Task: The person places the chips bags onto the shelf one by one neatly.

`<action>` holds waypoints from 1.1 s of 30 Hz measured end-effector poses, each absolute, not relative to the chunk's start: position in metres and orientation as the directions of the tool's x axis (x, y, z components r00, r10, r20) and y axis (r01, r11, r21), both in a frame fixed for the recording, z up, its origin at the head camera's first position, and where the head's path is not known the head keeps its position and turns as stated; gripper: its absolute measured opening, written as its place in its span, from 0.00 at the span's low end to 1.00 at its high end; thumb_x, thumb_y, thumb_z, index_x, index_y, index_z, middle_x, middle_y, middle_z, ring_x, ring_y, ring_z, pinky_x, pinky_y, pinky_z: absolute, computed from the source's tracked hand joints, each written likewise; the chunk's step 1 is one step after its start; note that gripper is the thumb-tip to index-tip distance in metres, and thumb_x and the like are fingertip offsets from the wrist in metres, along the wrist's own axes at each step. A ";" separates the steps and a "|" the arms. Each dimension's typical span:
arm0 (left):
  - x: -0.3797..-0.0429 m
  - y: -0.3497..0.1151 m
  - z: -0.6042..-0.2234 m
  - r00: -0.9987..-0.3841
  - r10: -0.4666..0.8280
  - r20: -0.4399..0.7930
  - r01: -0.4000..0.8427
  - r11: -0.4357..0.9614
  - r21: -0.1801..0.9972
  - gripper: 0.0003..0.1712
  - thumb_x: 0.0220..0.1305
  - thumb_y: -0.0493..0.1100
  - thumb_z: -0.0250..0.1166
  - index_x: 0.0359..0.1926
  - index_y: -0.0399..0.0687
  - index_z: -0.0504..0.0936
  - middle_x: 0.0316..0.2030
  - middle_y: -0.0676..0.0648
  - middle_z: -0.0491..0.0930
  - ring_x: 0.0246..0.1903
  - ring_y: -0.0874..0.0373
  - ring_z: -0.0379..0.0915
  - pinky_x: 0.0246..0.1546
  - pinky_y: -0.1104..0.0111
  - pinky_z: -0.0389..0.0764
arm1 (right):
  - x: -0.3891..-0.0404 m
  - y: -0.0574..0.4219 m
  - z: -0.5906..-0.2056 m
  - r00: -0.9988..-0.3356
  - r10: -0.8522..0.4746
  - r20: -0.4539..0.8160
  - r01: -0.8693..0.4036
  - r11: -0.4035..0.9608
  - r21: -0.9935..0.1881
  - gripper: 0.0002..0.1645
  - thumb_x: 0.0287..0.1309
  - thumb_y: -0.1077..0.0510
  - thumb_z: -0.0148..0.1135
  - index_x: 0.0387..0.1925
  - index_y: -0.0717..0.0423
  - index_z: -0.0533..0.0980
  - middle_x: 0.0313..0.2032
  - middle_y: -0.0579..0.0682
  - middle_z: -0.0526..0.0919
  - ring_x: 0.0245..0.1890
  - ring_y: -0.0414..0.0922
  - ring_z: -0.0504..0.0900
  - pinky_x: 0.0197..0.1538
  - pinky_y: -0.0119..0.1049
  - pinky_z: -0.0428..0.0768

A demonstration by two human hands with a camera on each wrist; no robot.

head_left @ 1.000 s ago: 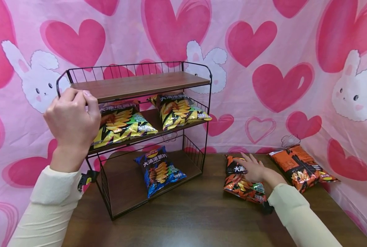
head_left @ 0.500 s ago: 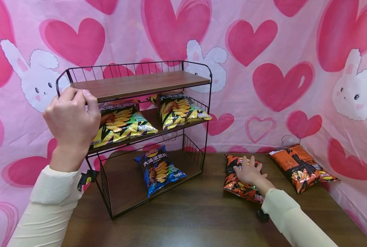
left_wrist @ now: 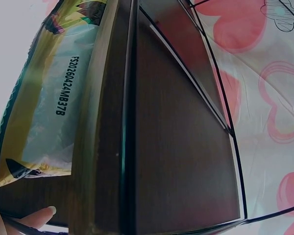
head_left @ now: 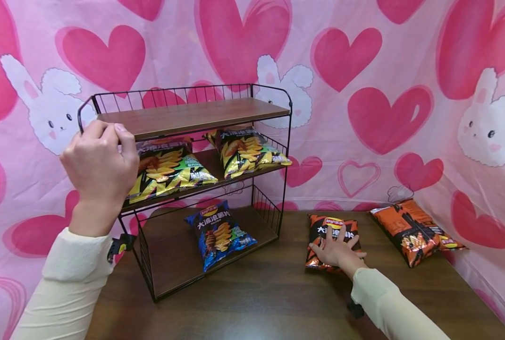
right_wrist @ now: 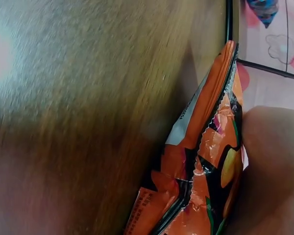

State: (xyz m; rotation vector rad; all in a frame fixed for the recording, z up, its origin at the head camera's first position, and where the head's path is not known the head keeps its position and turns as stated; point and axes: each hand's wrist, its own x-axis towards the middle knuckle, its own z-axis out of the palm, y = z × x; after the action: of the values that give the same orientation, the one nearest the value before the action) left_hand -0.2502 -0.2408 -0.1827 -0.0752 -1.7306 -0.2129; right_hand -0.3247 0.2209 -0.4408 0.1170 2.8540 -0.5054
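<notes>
right hand (head_left: 336,250): fingers spread and fairly straight over the front of the near orange bag (head_left: 320,233); no finger curled round it, so contact without a grip. right wrist view shows the hand against the bag's printed side. bag lies face up at the table (head_left: 252,302), to the right of the rack (head_left: 193,115) and apart from it; whether its whole underside rests on the wood, cannot tell.

left hand (head_left: 101,172): fingers curled round the rack's upper front left corner, gripping the frame.

further out: left yellow bag (head_left: 172,170) and right yellow bag (head_left: 250,151) sit on the middle shelf (head_left: 210,163). blue bag (head_left: 220,233) lies on the bottom shelf (head_left: 167,264), toward its right half. far orange bag (head_left: 418,229) lies on the table beyond the right hand, near the pink backdrop (head_left: 329,137).

progress, judged: if the work is stocking the rack, 3 of 5 visible bags look placed; 2 orange bags are left, 1 under the hand, 1 untouched.
</notes>
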 end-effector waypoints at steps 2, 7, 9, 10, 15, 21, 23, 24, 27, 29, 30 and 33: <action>-0.250 -0.241 -0.182 -0.168 -0.071 0.983 0.169 0.981 0.100 0.32 0.76 0.50 0.45 0.36 0.24 0.85 0.34 0.30 0.81 0.30 0.24 0.74 0.30 0.35 0.72 | -0.324 0.221 -0.441 -0.971 0.031 -0.239 0.105 0.948 -0.302 0.63 0.66 0.25 0.50 0.80 0.63 0.40 0.75 0.77 0.24 0.66 0.90 0.25 0.52 0.91 0.42; -0.249 -0.241 -0.181 -0.173 -0.073 0.982 0.169 0.980 0.103 0.33 0.76 0.50 0.45 0.36 0.24 0.85 0.34 0.30 0.81 0.30 0.24 0.74 0.30 0.35 0.72 | -0.326 0.229 -0.443 -0.975 -0.034 -0.219 0.028 0.961 -0.274 0.63 0.63 0.23 0.52 0.81 0.57 0.43 0.76 0.75 0.27 0.63 0.93 0.30 0.52 0.90 0.47; -0.249 -0.241 -0.180 -0.174 -0.074 0.982 0.169 0.980 0.104 0.33 0.76 0.50 0.45 0.36 0.24 0.85 0.34 0.30 0.81 0.30 0.24 0.74 0.30 0.34 0.72 | -0.328 0.236 -0.445 -0.977 -0.082 -0.197 -0.026 0.963 -0.269 0.63 0.62 0.23 0.53 0.81 0.56 0.44 0.77 0.73 0.29 0.64 0.93 0.34 0.52 0.90 0.49; -0.249 -0.241 -0.180 -0.176 -0.076 0.981 0.169 0.980 0.106 0.33 0.76 0.50 0.45 0.36 0.24 0.85 0.34 0.30 0.81 0.30 0.24 0.74 0.30 0.35 0.73 | -0.329 0.240 -0.446 -0.977 -0.109 -0.186 -0.057 0.963 -0.262 0.62 0.62 0.23 0.53 0.81 0.55 0.45 0.77 0.73 0.30 0.64 0.93 0.36 0.51 0.90 0.50; -0.249 -0.240 -0.181 -0.190 -0.069 0.979 0.166 0.981 0.101 0.32 0.75 0.49 0.46 0.34 0.23 0.84 0.35 0.30 0.82 0.30 0.26 0.75 0.30 0.35 0.74 | -0.328 0.257 -0.447 -0.965 -0.212 -0.156 -0.172 0.956 -0.239 0.62 0.60 0.23 0.56 0.81 0.52 0.48 0.79 0.69 0.36 0.66 0.91 0.42 0.52 0.89 0.54; -0.250 -0.240 -0.183 -0.191 -0.072 0.979 0.164 0.981 0.104 0.32 0.75 0.49 0.46 0.34 0.24 0.84 0.36 0.31 0.83 0.30 0.26 0.75 0.31 0.35 0.74 | -0.332 0.270 -0.444 -0.941 -0.302 -0.156 -0.265 0.939 -0.219 0.60 0.59 0.25 0.60 0.81 0.50 0.51 0.79 0.66 0.41 0.68 0.88 0.45 0.52 0.88 0.56; -0.250 -0.240 -0.183 -0.186 -0.074 0.980 0.164 0.981 0.105 0.32 0.75 0.49 0.46 0.34 0.24 0.84 0.35 0.31 0.82 0.30 0.26 0.75 0.31 0.35 0.74 | -0.334 0.273 -0.444 -0.936 -0.318 -0.151 -0.284 0.935 -0.211 0.60 0.58 0.24 0.60 0.80 0.50 0.52 0.79 0.66 0.41 0.68 0.88 0.45 0.53 0.87 0.57; -0.250 -0.241 -0.183 -0.185 -0.074 0.980 0.164 0.981 0.105 0.32 0.75 0.49 0.46 0.34 0.24 0.84 0.36 0.31 0.83 0.30 0.26 0.74 0.31 0.35 0.74 | -0.335 0.274 -0.445 -0.933 -0.327 -0.150 -0.293 0.933 -0.208 0.60 0.58 0.24 0.60 0.80 0.50 0.52 0.79 0.66 0.42 0.68 0.88 0.45 0.53 0.87 0.57; -0.250 -0.241 -0.182 -0.184 -0.074 0.980 0.161 0.981 0.104 0.32 0.75 0.49 0.46 0.34 0.24 0.84 0.36 0.31 0.83 0.29 0.26 0.74 0.31 0.35 0.74 | -0.337 0.277 -0.447 -0.928 -0.339 -0.152 -0.303 0.928 -0.216 0.60 0.58 0.23 0.59 0.81 0.48 0.51 0.80 0.65 0.40 0.70 0.87 0.43 0.54 0.87 0.56; -0.250 -0.241 -0.182 -0.186 -0.073 0.980 0.161 0.981 0.103 0.32 0.75 0.49 0.46 0.34 0.24 0.84 0.35 0.31 0.82 0.30 0.26 0.75 0.31 0.35 0.74 | -0.338 0.279 -0.448 -0.927 -0.348 -0.140 -0.312 0.923 -0.227 0.60 0.58 0.23 0.59 0.81 0.47 0.52 0.80 0.64 0.39 0.70 0.87 0.42 0.55 0.87 0.55; -0.250 -0.241 -0.183 -0.186 -0.070 0.980 0.163 0.981 0.101 0.31 0.75 0.49 0.46 0.35 0.24 0.85 0.35 0.31 0.82 0.30 0.26 0.75 0.30 0.35 0.74 | -0.338 0.280 -0.448 -0.926 -0.353 -0.132 -0.318 0.921 -0.227 0.60 0.58 0.23 0.59 0.81 0.47 0.52 0.80 0.64 0.39 0.70 0.87 0.42 0.54 0.88 0.54; -0.249 -0.242 -0.181 -0.185 -0.063 0.981 0.161 0.982 0.094 0.31 0.75 0.49 0.46 0.35 0.24 0.85 0.35 0.31 0.82 0.30 0.26 0.75 0.30 0.36 0.73 | -0.338 0.278 -0.447 -0.925 -0.367 -0.097 -0.337 0.912 -0.236 0.59 0.58 0.23 0.60 0.80 0.47 0.54 0.80 0.64 0.38 0.70 0.87 0.41 0.55 0.88 0.52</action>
State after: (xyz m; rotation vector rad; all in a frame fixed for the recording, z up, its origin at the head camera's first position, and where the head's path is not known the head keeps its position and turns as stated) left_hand -0.2492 -0.2423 -0.1813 -0.0733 -1.7460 -0.2010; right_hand -0.3377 0.2779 -0.4475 -0.5429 2.9342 -0.3252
